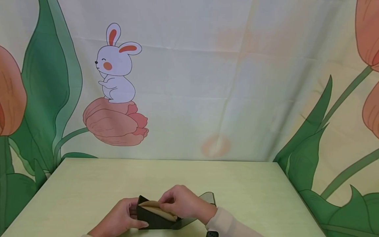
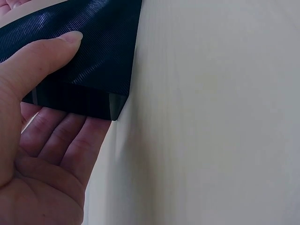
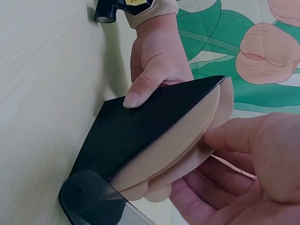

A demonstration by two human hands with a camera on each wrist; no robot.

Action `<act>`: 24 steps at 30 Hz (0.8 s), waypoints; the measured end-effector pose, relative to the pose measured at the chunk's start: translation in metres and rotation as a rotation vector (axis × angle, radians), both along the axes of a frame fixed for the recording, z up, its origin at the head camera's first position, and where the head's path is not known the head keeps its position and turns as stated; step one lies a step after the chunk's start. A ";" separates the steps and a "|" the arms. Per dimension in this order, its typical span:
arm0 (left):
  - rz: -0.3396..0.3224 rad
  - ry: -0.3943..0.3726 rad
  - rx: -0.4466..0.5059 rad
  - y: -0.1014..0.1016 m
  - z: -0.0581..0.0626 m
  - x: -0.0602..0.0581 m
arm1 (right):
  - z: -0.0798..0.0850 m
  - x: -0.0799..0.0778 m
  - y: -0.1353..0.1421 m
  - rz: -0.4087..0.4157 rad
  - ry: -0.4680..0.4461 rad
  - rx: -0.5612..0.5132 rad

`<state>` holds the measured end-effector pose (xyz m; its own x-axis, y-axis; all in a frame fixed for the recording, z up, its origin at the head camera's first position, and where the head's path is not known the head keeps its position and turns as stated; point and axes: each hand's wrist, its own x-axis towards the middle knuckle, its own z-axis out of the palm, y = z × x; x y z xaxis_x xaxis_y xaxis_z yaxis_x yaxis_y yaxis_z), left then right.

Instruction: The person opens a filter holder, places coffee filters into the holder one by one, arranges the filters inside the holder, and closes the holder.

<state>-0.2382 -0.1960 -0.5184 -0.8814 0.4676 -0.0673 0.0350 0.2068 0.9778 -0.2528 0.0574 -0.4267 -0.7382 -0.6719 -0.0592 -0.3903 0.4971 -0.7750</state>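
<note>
A black holder (image 1: 154, 221) with a finely ribbed surface stands low on the table. Tan paper coffee filters (image 3: 187, 136), rounded along the top, stick out of its open side. My left hand (image 1: 119, 215) grips the holder's left end, thumb on the front face and fingers behind and beneath, as the left wrist view shows. With thumb and fingers, my right hand (image 1: 185, 202) pinches the rounded edge of the filters. A see-through lid (image 1: 208, 198) is swung out to the right of the holder, partly covered by the right hand and wrist.
The pale table (image 1: 251, 191) runs back to a hanging cloth (image 1: 183, 75) printed with a rabbit, tulips and leaves. A light sleeve (image 1: 226, 223) and a black wrist device (image 1: 212, 234) are on the right arm.
</note>
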 end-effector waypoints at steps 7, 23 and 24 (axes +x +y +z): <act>0.006 0.015 -0.018 0.001 0.000 0.000 | 0.001 0.003 -0.002 0.047 0.037 0.112; 0.018 0.011 -0.052 0.001 0.002 0.000 | 0.000 0.004 -0.004 0.136 0.147 0.176; 0.019 0.013 -0.055 0.001 0.002 0.000 | 0.000 0.004 -0.004 0.133 0.155 0.171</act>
<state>-0.2386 -0.1954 -0.5167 -0.8910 0.4467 -0.0815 0.0427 0.2612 0.9643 -0.2489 0.0534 -0.4271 -0.6532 -0.7536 -0.0736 -0.5682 0.5521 -0.6102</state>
